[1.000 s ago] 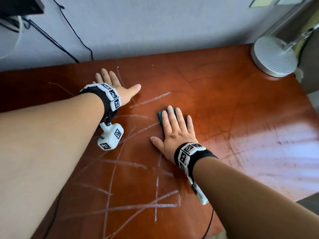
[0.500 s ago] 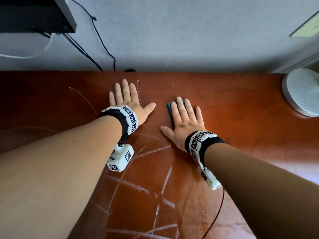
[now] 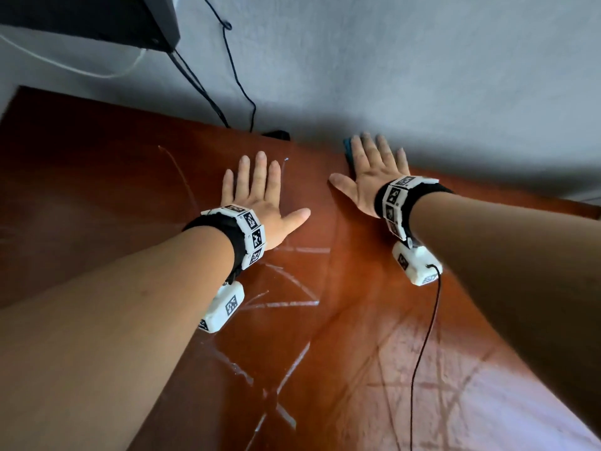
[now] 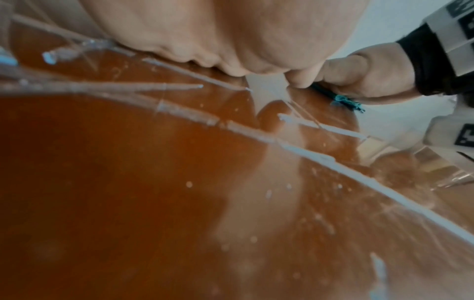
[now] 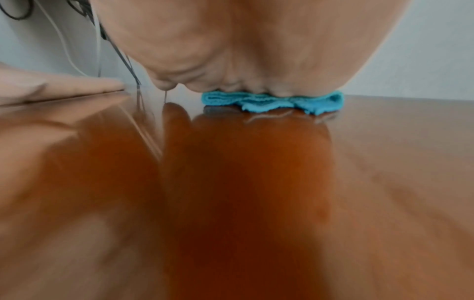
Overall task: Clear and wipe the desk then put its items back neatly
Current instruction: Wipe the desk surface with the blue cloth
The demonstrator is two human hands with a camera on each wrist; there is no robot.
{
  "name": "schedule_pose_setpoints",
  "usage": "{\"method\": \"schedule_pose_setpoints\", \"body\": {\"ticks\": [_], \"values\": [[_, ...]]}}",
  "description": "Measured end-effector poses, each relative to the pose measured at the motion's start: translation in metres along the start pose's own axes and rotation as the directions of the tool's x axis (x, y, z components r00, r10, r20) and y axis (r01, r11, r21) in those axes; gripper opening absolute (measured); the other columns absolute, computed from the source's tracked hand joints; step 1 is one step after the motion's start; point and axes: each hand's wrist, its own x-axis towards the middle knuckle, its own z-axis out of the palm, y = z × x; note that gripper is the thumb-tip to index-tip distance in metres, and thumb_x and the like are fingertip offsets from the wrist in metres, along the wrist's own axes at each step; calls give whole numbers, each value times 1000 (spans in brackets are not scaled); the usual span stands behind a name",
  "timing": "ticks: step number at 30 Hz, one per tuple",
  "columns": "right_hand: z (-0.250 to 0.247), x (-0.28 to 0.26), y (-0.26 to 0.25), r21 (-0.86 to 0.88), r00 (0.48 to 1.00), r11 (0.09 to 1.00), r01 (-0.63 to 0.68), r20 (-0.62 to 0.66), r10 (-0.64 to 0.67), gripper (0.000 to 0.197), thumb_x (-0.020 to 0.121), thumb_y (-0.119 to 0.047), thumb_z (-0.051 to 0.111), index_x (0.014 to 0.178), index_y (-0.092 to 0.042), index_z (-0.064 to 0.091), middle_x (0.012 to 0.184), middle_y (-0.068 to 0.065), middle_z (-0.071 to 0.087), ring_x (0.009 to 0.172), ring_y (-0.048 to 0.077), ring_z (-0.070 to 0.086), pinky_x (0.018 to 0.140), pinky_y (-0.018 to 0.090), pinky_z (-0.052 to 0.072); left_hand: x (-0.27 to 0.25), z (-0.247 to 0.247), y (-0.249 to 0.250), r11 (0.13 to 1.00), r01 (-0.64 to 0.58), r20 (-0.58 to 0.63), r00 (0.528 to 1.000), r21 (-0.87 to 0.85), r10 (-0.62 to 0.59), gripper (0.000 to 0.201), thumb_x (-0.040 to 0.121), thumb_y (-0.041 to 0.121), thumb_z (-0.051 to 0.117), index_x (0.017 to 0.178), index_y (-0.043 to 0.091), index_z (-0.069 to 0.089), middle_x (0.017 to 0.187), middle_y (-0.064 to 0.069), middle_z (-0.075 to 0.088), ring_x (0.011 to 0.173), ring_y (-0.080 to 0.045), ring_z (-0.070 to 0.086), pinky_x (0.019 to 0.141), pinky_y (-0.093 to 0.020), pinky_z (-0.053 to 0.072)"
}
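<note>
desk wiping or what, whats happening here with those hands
A person is wiping a reddish-brown desk. The right hand lies flat with straight fingers on a folded blue cloth, pressing it onto the surface near the back edge by the wall. The left hand lies flat and bare on the desk beside it, apparently for support. Pale streaks cross the desk nearer the person. A dark box and cables hang on the wall behind.

right hand (image 5: 231, 40) flat — blue cloth (image 5: 271, 101), desk (image 5: 384, 182)
</note>
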Motion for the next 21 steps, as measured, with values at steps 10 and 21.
{"method": "schedule_pose_setpoints", "body": {"ticks": [10, 21], "values": [[-9, 20, 1, 47, 995, 994, -103, -9, 103, 87, 98, -74, 14, 164, -20, -3, 171, 1, -9, 156, 24, -17, 126, 51, -7, -1, -2, -1, 1000, 4, 23, 1000, 18, -5, 115, 78, 94, 14, 154, 20, -32, 157, -5, -46, 147, -29, -39, 123, -54, -14], [31, -45, -26, 77, 975, 978, -194, -96, 201, 99, 89, -84, 10, 162, -21, -15, 169, 0, -23, 155, 23, -22, 126, 49, -8, 0, 1, 3, 1000, 9, -42, 999, 16, -8, 109, 85, 86, 25, 157, 22, -26, 161, -7, -39, 149, -32, -34, 122, -54, -14]]}}
